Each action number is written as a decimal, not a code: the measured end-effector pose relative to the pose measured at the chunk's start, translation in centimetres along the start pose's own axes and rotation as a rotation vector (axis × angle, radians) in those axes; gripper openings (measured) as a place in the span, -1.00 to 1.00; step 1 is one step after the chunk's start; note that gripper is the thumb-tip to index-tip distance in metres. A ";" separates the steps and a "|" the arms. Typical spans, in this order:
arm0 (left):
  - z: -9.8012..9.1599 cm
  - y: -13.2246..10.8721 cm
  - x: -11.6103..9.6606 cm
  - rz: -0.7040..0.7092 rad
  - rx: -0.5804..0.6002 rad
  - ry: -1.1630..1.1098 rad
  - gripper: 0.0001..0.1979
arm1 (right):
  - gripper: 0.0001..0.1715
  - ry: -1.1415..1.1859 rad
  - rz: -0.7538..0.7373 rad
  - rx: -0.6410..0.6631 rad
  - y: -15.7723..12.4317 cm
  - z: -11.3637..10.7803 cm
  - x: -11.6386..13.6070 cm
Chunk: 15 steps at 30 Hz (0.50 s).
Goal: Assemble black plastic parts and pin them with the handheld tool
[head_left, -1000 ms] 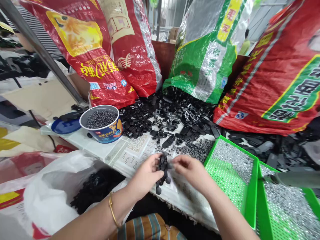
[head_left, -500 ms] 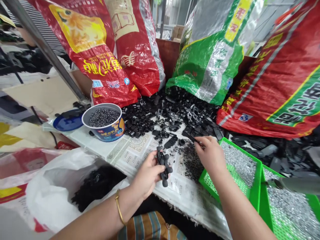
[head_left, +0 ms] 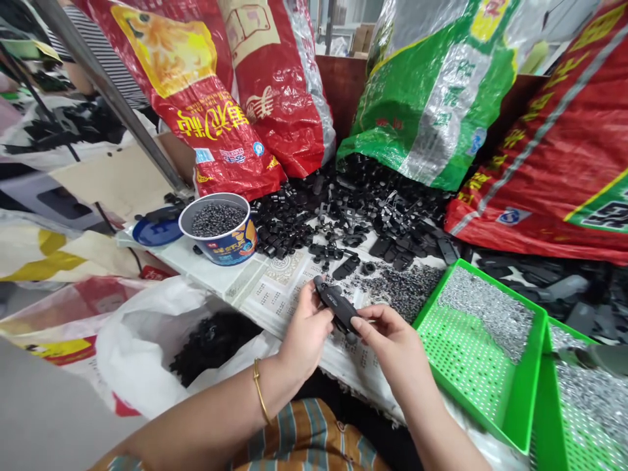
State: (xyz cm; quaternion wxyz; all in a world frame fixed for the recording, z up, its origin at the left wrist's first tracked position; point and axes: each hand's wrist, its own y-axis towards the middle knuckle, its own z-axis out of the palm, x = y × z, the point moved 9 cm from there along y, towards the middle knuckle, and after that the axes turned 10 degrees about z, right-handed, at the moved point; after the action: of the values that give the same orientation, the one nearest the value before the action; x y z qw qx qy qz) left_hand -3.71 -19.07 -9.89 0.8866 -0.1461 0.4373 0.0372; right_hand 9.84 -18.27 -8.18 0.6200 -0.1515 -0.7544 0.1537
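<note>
My left hand (head_left: pixel 305 332) is closed around a black knobbed plastic part, mostly hidden now beneath a long flat black plastic cover (head_left: pixel 338 305). With thumb and fingertips, my right hand (head_left: pixel 392 340) pinches the near right end of that cover. The two pieces lie one over the other; whether they are joined I cannot tell. Just beyond my hands, a heap of small dark pellet-like pieces (head_left: pixel 405 288) is spread on the table. Loose black plastic parts (head_left: pixel 348 265) lie behind the held piece.
A blue tub (head_left: pixel 226 247) of small dark pieces stands left. Green perforated trays (head_left: pixel 483 379) with shiny metal bits are at right. Red (head_left: pixel 235 163), green (head_left: pixel 407 140) and other red sacks (head_left: pixel 520 196) line the back. An open white sack (head_left: pixel 142 340) hangs below left.
My right hand has come from the parts pile to my left hand, bringing the flat cover over the knobbed part. The view has shifted slightly.
</note>
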 end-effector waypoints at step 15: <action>-0.4 -0.8 -0.5 0.039 0.038 0.053 -0.63 | -0.72 -0.202 -0.110 -0.042 -0.4 0.4 0.6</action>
State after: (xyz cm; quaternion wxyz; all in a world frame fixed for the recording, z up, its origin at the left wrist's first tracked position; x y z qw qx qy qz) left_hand -4.13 -19.88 -9.56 0.8766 -0.1215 0.4638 0.0421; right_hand 9.33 -18.36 -7.58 0.5448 -0.1065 -0.8233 0.1184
